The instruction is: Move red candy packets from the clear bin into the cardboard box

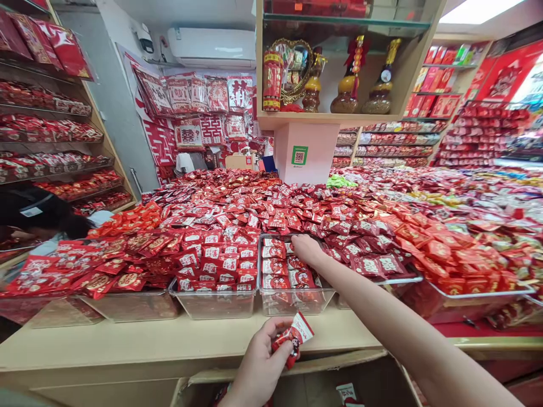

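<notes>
My left hand holds a red and white candy packet between thumb and fingers, over the near edge of the counter. My right hand reaches into a clear plastic bin, where red and white packets lie in rows. Its fingers point down at the packets at the bin's back right, and the fingertips are hard to make out. Below my left hand stands an open cardboard box with a few packets inside, one of them white and red.
Neighbouring bins heaped with red packets line the counter on both sides. A pillar under a display cabinet rises behind. A person in a dark cap is at the left, near shelves.
</notes>
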Demonstrator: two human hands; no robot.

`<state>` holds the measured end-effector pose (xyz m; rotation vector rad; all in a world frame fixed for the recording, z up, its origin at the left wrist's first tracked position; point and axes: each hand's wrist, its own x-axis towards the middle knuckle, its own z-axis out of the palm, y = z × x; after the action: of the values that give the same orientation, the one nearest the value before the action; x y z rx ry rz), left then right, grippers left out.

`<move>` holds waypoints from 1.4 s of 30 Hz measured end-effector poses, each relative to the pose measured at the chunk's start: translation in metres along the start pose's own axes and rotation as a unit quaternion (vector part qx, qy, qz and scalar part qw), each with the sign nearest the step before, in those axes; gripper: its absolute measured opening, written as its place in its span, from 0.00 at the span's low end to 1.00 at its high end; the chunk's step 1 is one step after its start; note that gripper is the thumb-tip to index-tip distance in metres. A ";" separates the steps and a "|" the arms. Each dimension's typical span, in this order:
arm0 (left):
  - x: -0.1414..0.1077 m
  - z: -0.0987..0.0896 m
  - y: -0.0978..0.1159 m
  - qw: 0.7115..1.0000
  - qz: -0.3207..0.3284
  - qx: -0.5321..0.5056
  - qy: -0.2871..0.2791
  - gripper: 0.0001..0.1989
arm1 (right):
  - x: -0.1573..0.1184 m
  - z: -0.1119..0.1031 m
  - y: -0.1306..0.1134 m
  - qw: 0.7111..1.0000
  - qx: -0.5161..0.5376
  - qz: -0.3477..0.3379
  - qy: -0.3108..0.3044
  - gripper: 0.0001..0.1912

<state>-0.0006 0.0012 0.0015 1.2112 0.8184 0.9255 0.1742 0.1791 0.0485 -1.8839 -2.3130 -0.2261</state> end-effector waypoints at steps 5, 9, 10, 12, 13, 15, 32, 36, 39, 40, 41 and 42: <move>-0.001 0.000 0.000 1.000 -0.010 0.017 -0.004 0.11 | 0.006 0.007 0.009 1.000 -0.001 -0.004 -0.024 0.12; -0.002 0.001 0.003 1.000 -0.015 0.021 -0.005 0.11 | 0.007 0.011 0.011 0.999 0.002 -0.006 -0.034 0.12; -0.002 0.001 0.004 1.000 -0.015 0.020 -0.004 0.11 | 0.007 0.011 0.011 0.999 0.003 -0.006 -0.035 0.12; -0.002 0.001 0.004 1.000 -0.013 0.017 -0.001 0.11 | 0.007 0.011 0.011 0.999 0.006 -0.007 -0.036 0.12; -0.002 0.001 0.004 1.000 -0.011 0.016 0.002 0.12 | 0.007 0.011 0.011 0.999 0.008 -0.007 -0.035 0.12; -0.001 0.001 0.003 1.000 -0.009 0.010 0.007 0.12 | 0.008 0.009 0.012 0.999 0.012 -0.010 -0.033 0.11; 0.004 -0.004 0.007 0.992 -0.010 -0.104 0.065 0.19 | -0.150 -0.031 -0.045 0.903 0.430 -0.002 -0.006 0.13; 0.004 -0.002 0.007 0.992 0.005 -0.109 0.068 0.17 | -0.160 -0.011 -0.051 0.825 0.562 0.037 -0.052 0.13; 0.003 -0.001 0.007 0.993 0.006 -0.097 0.067 0.22 | -0.160 -0.005 -0.050 0.742 0.664 0.034 -0.086 0.13; 0.003 -0.001 0.007 0.994 0.002 -0.086 0.061 0.23 | -0.161 -0.004 -0.049 0.729 0.679 0.027 -0.087 0.13; 0.003 -0.001 0.007 0.996 -0.004 -0.073 0.050 0.22 | -0.162 -0.003 -0.048 0.725 0.683 0.020 -0.086 0.12; 0.003 -0.001 0.007 0.997 -0.010 -0.061 0.035 0.21 | -0.164 -0.004 -0.047 0.729 0.679 0.013 -0.086 0.12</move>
<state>-0.0008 0.0048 0.0080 1.0688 0.8159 0.9924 0.1610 0.0125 0.0166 -1.0635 -1.5374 1.3142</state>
